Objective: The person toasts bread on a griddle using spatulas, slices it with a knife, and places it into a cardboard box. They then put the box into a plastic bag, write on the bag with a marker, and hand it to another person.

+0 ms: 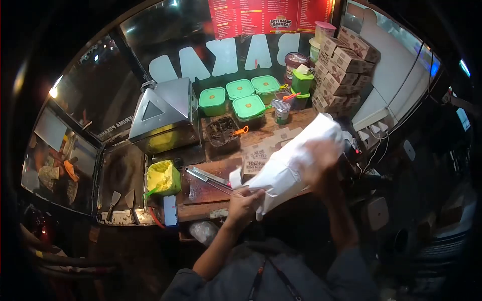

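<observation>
A white plastic bag is held over the front of the wooden counter. My left hand grips its lower left corner. My right hand, blurred, is pressed on the bag's right side and holds it there. Under the bag lie flat printed cardboard boxes. Metal tongs rest on the counter just left of my left hand.
A griddle with two scrapers is at the left, beside a yellow-filled tub. Green-lidded containers, a steel warmer and stacked cardboard boxes line the back. A phone lies at the counter edge.
</observation>
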`<control>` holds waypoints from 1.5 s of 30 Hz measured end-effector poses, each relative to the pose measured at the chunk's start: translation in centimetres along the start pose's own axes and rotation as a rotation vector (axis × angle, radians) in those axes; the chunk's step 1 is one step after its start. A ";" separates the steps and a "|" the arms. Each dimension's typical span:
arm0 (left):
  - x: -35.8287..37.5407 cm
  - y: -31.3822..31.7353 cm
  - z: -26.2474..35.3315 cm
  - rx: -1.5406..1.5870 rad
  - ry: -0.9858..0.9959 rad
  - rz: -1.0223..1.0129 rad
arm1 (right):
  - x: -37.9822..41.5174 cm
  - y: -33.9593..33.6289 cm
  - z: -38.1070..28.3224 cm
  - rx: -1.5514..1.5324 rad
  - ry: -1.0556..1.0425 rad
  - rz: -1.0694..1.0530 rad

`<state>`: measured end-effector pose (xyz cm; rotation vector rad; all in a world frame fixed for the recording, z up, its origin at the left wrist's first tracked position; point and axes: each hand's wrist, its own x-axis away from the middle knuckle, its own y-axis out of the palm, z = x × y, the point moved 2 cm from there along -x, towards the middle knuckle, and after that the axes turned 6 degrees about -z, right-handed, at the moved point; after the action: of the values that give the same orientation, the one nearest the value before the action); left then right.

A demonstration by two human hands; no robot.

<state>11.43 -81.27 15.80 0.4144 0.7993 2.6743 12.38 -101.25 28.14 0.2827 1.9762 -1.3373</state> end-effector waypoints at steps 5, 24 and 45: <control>3.8 -1.4 -2.9 0.220 -0.136 -0.256 | 8.2 3.2 -6.3 -0.630 0.311 -0.332; 10.7 -4.8 -10.0 0.316 -0.452 -0.270 | 16.9 2.3 -10.8 -0.938 0.708 -0.443; 6.3 -1.5 0.6 -0.386 0.111 -0.154 | 22.1 -2.1 -4.8 -0.135 0.783 -0.015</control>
<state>6.23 -77.42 16.60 0.1052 0.3111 2.6380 -6.66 -102.50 15.83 0.8239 2.6890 -1.1890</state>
